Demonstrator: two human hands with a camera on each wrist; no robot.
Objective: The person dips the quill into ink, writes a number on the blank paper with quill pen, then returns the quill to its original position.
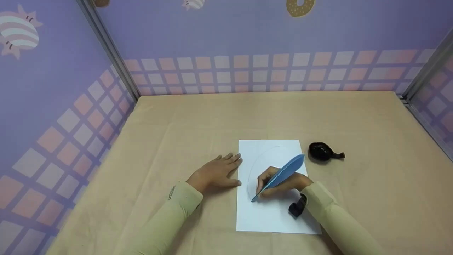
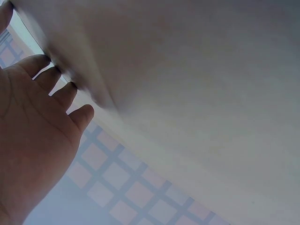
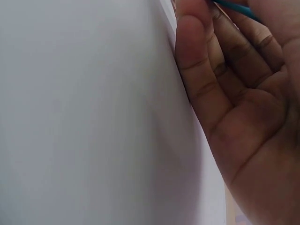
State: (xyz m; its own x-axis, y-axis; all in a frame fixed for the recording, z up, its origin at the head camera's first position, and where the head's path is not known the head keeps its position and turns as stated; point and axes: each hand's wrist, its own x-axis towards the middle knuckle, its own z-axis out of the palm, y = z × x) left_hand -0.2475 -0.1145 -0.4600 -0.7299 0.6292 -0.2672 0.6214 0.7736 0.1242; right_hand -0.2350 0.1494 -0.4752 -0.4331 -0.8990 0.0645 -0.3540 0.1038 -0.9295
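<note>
A white sheet of paper (image 1: pixel 262 219) lies on the table, with a thin curved line drawn down its left half. My right hand (image 1: pixel 279 182) rests on the sheet and pinches a blue feather pen (image 1: pixel 288 168), its tip down at the lower end of the curve. In the right wrist view, curled fingers (image 3: pixel 192 42) hold the pen's thin blue shaft (image 3: pixel 239 9). My left hand (image 1: pixel 219 172) lies flat with spread fingers, fingertips right at the paper's left edge. The left wrist view shows its palm (image 2: pixel 37 117) and fingers against the table surface.
A small glossy black pot with a short stem (image 1: pixel 321 152) stands right of the paper. A tan cloth (image 1: pixel 170 141) covers the table. Purple walls with pink and white checks (image 1: pixel 240 72) enclose the back and sides. A black wrist camera (image 1: pixel 296 209) hangs below the right cuff.
</note>
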